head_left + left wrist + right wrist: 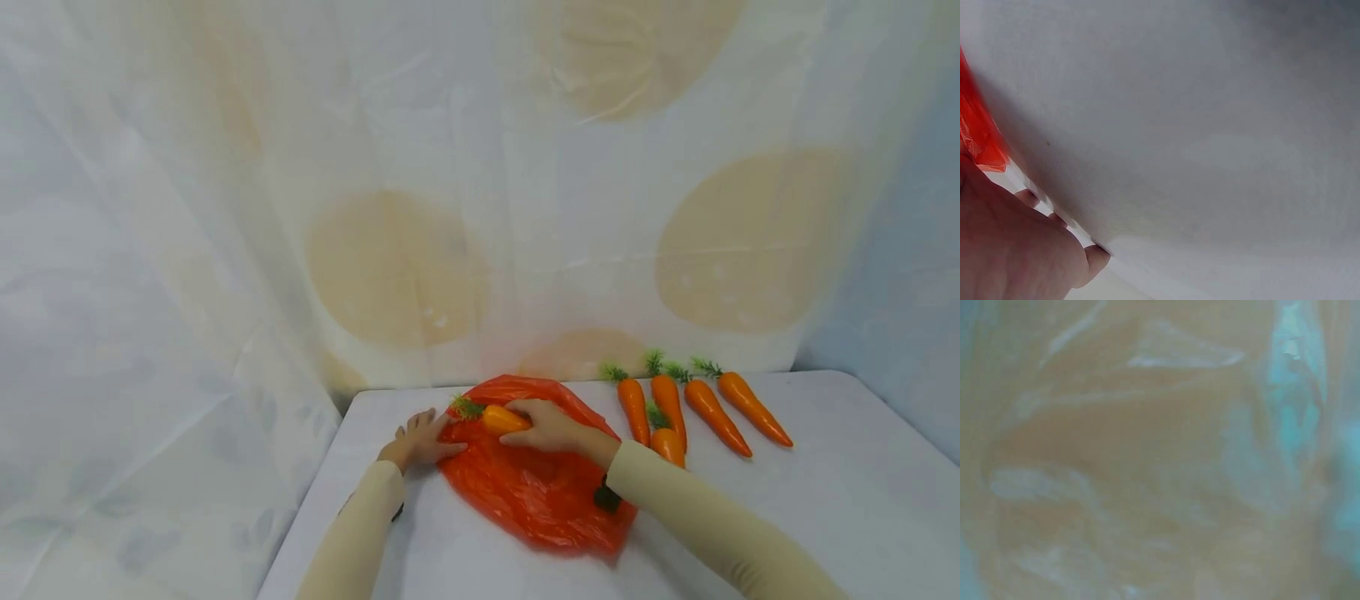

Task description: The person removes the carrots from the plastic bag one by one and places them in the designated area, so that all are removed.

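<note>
A red plastic bag (517, 492) lies crumpled on the white table. Over its upper part, my right hand (558, 429) grips an orange toy carrot (504, 419), its green leafy top pointing left. At the bag's left edge rests my left hand (423, 442), fingers spread and thumb against the plastic. The left wrist view shows the same hand (1016, 250) low in the corner, fingertips at the table's edge, with a strip of the red bag (979, 131) above it. Blurred, creased film close to the lens fills the right wrist view, hiding the right hand there.
Several more orange carrots (716, 417) with green tops lie to the right of the bag; one (667, 447) is partly behind the right sleeve. The white table (847, 500) extends right. A patterned curtain (555, 208) hangs behind it.
</note>
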`<state>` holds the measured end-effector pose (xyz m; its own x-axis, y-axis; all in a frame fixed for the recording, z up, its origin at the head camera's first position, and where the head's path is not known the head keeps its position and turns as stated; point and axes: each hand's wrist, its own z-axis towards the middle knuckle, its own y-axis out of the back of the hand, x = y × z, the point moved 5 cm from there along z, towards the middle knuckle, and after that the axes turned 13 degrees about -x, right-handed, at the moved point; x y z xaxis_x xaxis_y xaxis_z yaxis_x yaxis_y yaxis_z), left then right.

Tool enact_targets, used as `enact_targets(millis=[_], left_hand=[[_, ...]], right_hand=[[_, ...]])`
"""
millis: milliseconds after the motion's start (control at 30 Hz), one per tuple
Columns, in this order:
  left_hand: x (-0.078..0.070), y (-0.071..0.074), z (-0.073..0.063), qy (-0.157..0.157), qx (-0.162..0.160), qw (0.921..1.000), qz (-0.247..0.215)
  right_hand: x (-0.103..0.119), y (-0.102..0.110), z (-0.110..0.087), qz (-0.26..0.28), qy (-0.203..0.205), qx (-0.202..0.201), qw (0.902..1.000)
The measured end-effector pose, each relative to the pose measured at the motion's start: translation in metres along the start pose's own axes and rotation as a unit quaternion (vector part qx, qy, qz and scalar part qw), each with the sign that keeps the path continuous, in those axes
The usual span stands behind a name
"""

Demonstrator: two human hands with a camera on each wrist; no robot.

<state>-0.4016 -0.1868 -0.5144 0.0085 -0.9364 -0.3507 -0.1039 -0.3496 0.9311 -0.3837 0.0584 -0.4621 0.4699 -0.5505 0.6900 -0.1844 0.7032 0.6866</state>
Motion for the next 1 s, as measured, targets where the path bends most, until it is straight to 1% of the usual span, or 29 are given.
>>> enact_targets(millis=[67,233,400,633,833,1000], left_hand=[[0.0,0.001,0.0,-0.005,-0.002,1.0,-0.001],[-0.002,0.004,-0.001,-0.011,-0.005,0.9999,-0.001],[-0.003,0.004,-0.002,-0.008,-0.003,1.0,0.0],[-0.001,0.0,-0.004,-0.003,0.002,1.0,0.004],[-0.002,0.002,-0.005,-0.007,-0.002,1.0,0.0],[-0.003,0.002,-0.005,-0.01,-0.002,0.9999,0.001]], right_hand=[[0.006,0.003,0.0,0.008,0.009,-0.009,0.9999],[0.017,0.009,0.0,0.027,0.013,-0.022,0.9993],[0.021,0.014,-0.003,0.036,-0.001,-0.024,0.9991],[0.025,0.021,-0.009,0.055,0.006,-0.028,0.9981],[0.028,0.031,-0.014,0.05,0.009,-0.04,0.9979],[0.024,0.036,-0.018,0.03,0.015,-0.048,0.9983]])
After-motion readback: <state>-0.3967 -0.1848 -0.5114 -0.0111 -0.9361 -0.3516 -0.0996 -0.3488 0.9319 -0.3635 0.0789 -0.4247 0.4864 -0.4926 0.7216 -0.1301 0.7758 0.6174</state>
